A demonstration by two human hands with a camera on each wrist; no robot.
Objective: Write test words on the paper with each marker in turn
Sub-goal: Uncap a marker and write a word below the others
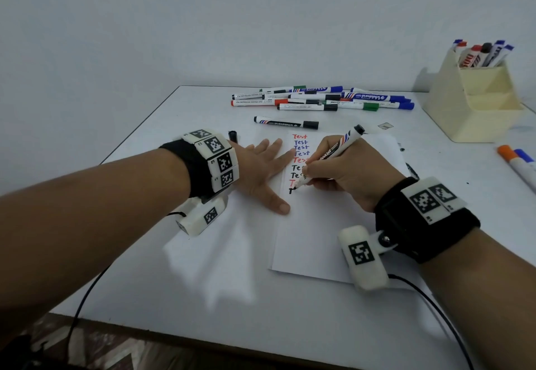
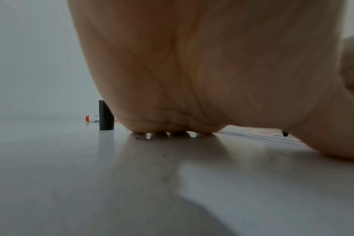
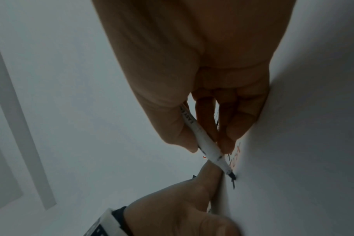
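Head view: marker [image 1: 333,153] gripped in right hand [image 1: 345,172]; tip on paper [image 1: 319,233].

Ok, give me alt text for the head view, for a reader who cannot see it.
A person's right hand grips a black marker, tip on a white paper below a column of red, blue and black "Test" words, while the left hand lies flat on the paper's left edge. More markers lie beyond on the white table; a cream holder stands at right.
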